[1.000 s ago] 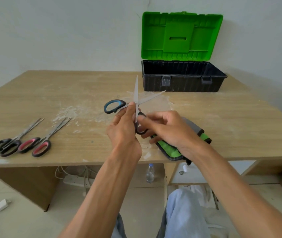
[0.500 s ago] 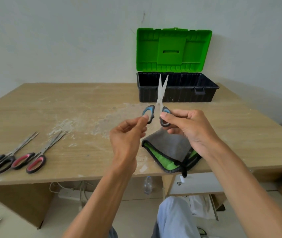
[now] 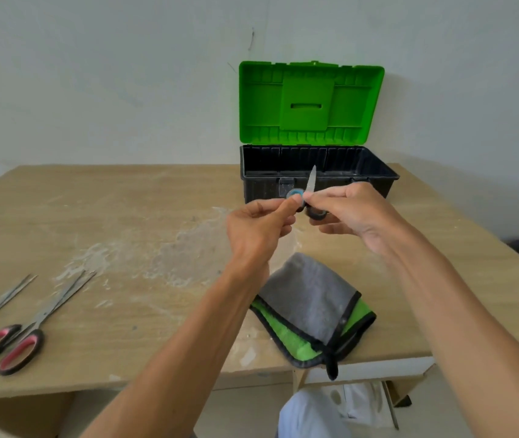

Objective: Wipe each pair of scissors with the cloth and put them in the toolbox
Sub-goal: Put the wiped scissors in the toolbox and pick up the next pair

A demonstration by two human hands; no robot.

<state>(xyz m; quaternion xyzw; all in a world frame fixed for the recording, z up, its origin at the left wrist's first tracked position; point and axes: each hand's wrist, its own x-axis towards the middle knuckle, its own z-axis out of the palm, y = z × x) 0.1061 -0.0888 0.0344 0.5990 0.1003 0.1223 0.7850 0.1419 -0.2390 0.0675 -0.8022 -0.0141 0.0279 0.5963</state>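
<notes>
Blue-handled scissors, blade pointing up, pinched by both hands.

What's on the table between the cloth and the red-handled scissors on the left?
Head view: no object, just bare table with whitish dusty smears between the cloth and the red-handled scissors. The left forearm crosses above that stretch near the cloth.

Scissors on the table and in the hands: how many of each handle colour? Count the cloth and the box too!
Blue-handled scissors: 1
Red-handled scissors: 1
Black-handled scissors: 1
Cloth: 1
Toolbox: 1
Total: 5
</notes>
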